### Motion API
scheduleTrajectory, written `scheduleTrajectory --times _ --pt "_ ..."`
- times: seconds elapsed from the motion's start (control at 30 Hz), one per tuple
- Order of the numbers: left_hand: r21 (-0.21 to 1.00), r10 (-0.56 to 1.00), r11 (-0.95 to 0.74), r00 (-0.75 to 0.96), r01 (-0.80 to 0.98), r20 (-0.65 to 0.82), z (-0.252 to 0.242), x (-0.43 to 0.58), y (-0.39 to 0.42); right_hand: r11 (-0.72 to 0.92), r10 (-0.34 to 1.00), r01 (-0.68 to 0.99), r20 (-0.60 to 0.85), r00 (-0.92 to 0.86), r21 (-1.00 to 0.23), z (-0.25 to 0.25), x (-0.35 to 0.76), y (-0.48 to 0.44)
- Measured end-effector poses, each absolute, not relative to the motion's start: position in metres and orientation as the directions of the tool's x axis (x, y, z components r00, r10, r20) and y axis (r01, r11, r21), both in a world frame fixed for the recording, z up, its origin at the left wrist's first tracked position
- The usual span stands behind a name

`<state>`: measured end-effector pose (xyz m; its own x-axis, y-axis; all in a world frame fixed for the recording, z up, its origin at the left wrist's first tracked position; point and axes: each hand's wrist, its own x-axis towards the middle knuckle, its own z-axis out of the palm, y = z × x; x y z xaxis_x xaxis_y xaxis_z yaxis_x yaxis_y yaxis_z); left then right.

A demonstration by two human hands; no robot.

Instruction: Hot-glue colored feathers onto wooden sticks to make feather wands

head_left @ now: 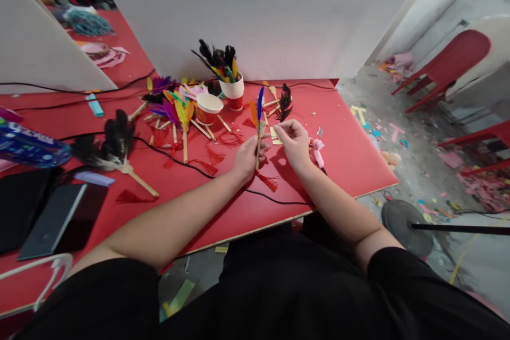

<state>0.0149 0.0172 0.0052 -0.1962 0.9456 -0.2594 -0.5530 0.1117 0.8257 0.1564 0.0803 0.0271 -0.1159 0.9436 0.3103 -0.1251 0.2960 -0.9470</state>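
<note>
My left hand (pixel 246 160) is closed around the wooden handle of a small feather fan (pixel 259 133), held upright. One blue feather and one orange feather stand at its top, and a red tassel (pixel 268 180) hangs at its foot. Just to the right, my right hand (pixel 294 141) has its thumb and fingers pinched together; what they hold, if anything, is too small to make out. Pale yellow pieces (pixel 275 137) show beside those fingertips. Beyond them is a black feather (pixel 284 102). By my right wrist lies a pink glue gun (pixel 317 152).
Finished-looking feather fans (pixel 184 117) lie in a pile, near a paper cup (pixel 209 108) and another cup (pixel 233 94) full of feathers. A black feather fan (pixel 119 143), a phone (pixel 59 218) and a blue packet (pixel 34 143) are at left. A black cable (pixel 183 164) crosses the red table (pixel 350 159).
</note>
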Motion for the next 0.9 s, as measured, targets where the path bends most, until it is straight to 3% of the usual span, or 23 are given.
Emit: scheduleTrajectory --times 0.13,0.2,0.33,0.5,0.67,0.9 --pt "0.785 0.947 0.090 -0.192 -0.613 -0.258 0.004 0.016 0.019 0.530 0.831 0.023 0.514 -0.214 -0.848 0.080 0.123 0.133" --pt "0.771 0.948 0.067 -0.201 -0.634 -0.247 0.006 0.016 0.019 0.598 0.781 0.124 0.542 -0.310 -0.792 0.110 0.094 0.178" --pt "0.757 0.938 0.080 -0.209 -0.648 -0.278 0.011 0.015 0.017 0.588 0.778 0.359 0.384 -0.497 -0.725 0.146 0.039 0.258" --pt "0.747 0.941 0.090 -0.189 -0.659 -0.280 0.013 0.016 0.017 0.576 0.776 0.488 0.253 -0.577 -0.655 0.146 0.017 0.281" --pt "0.760 0.939 0.091 -0.199 -0.643 -0.281 0.012 0.018 0.019 0.633 0.738 0.464 0.302 -0.603 -0.620 0.154 0.026 0.279" --pt "0.757 0.930 0.074 -0.229 -0.649 -0.287 0.016 0.017 0.018 0.684 0.712 0.197 0.583 -0.391 -0.703 0.188 0.110 0.245"
